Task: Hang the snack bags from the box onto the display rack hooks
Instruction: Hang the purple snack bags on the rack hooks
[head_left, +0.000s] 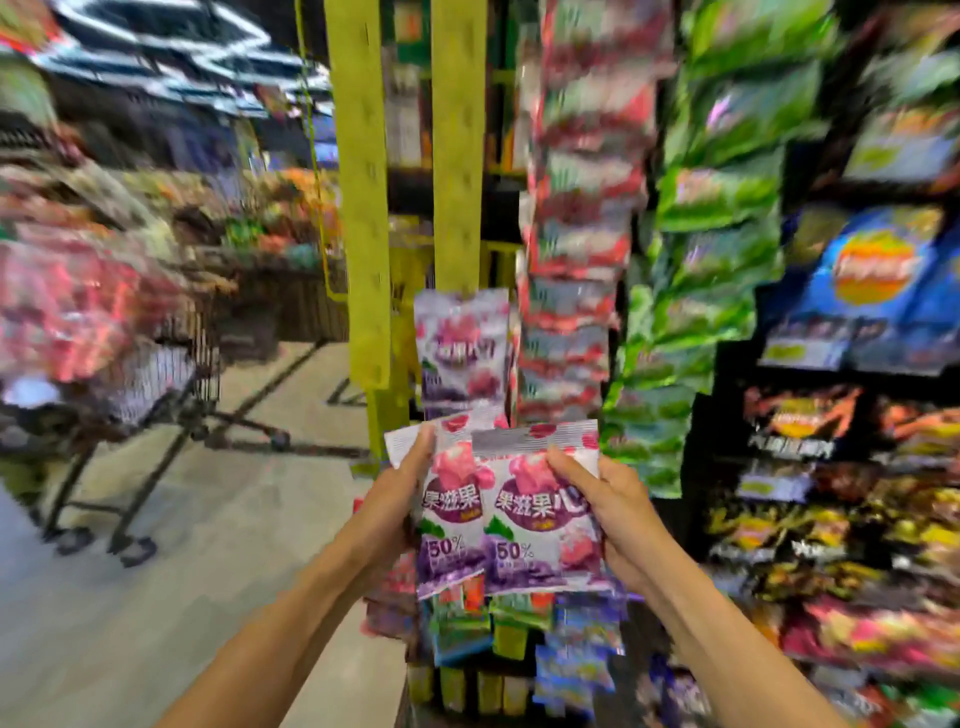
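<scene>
Shop: snack-bag racks (582, 249), chip shelves (852, 364), trolley (130, 395)

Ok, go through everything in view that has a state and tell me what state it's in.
Left hand: grips the left purple bag.
Right hand: grips the right purple bag.
Left purple bag: held upright, partly behind the other.
Right purple bag: held upright, in front.
Hanging purple bag: hanging on a yellow strip.
Trolley: loaded, standing in the aisle.

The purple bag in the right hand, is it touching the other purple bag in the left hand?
Touching. The head view shows the bag in the right hand, the right purple bag, overlapping the edge of the left purple bag, which the left hand holds; no gap shows between them.
</scene>
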